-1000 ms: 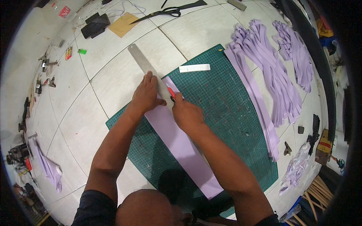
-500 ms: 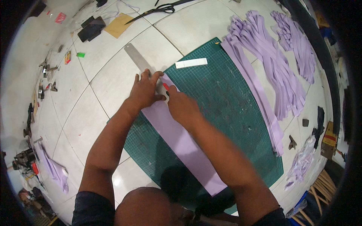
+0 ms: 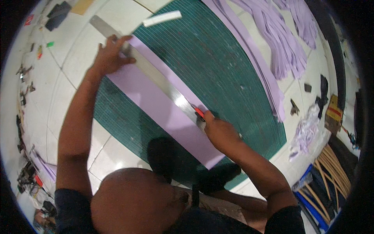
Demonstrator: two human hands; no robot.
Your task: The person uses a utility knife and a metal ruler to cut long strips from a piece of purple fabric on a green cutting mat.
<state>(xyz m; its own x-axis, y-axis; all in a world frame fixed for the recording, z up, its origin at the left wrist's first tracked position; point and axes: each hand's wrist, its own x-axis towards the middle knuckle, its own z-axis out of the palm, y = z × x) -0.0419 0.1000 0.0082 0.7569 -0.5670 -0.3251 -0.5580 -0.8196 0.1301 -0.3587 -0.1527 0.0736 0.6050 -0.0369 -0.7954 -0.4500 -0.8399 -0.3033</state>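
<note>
A strip of lilac fabric (image 3: 152,101) lies slantwise on a green cutting mat (image 3: 222,66), with a long metal ruler (image 3: 150,72) along it. My left hand (image 3: 109,56) presses the ruler and fabric near their far end, its fingers spread. In my right hand (image 3: 222,132), closed, is a red utility knife (image 3: 199,112). The knife's tip meets the ruler's right edge near its closer end, where a narrow band of lilac shows beyond the ruler. My right fingers hide part of the ruler's near end.
A white bar-shaped piece (image 3: 161,18) lies on the mat's far edge. Long lilac strips (image 3: 249,50) run down the mat's right side, with bundled strips (image 3: 278,43) beyond on the tiles. A black clip (image 3: 294,107), fabric scraps (image 3: 306,130) and wooden sticks (image 3: 331,171) are at right.
My right hand has drawn the knife along the ruler from beside my left hand toward me. My left hand still presses at the far end. The whole view has shifted.
</note>
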